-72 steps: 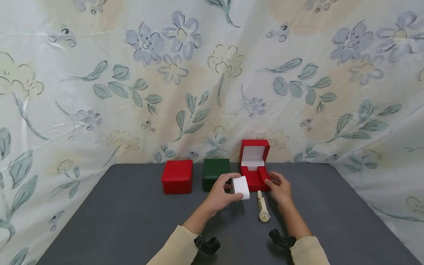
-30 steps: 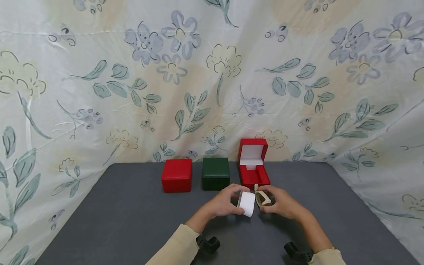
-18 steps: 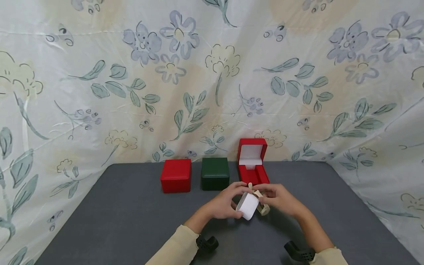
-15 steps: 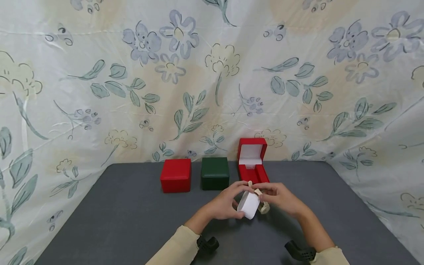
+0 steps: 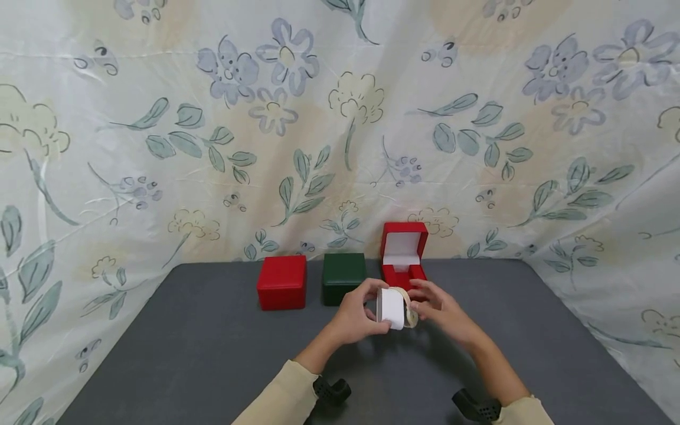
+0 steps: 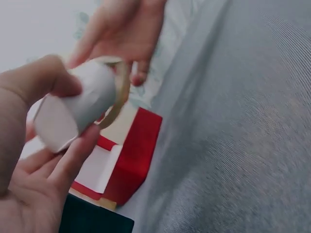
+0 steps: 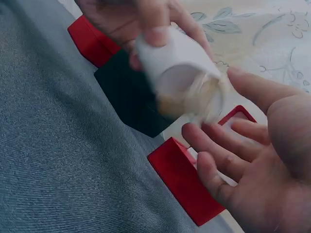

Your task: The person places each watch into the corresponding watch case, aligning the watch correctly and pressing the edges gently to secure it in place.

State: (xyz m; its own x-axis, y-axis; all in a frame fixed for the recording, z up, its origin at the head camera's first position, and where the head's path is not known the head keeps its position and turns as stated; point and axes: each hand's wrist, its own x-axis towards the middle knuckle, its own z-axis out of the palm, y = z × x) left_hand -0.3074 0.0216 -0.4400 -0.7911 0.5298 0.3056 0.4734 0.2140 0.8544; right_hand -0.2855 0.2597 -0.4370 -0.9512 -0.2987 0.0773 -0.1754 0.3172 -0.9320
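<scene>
My left hand grips a white watch cushion between thumb and fingers, held above the grey table. A cream-strapped wristwatch is bent into a loop at the cushion's right end. In the right wrist view the watch is blurred, overlapping the cushion's open end. My right hand is just right of the watch. Its thumb and fingers are spread apart around the watch there, not closed on it. Behind both hands stands a red watch box with its lid up and a white lining.
A green box stands left of the lidded-open one, and a closed red box farther left. All three line the back of the grey table. A floral curtain hangs behind the table.
My right hand picked the watch up from the table and brought it to the cushion. The watch is now looped at the cushion's end, and the right fingers have spread off it.
</scene>
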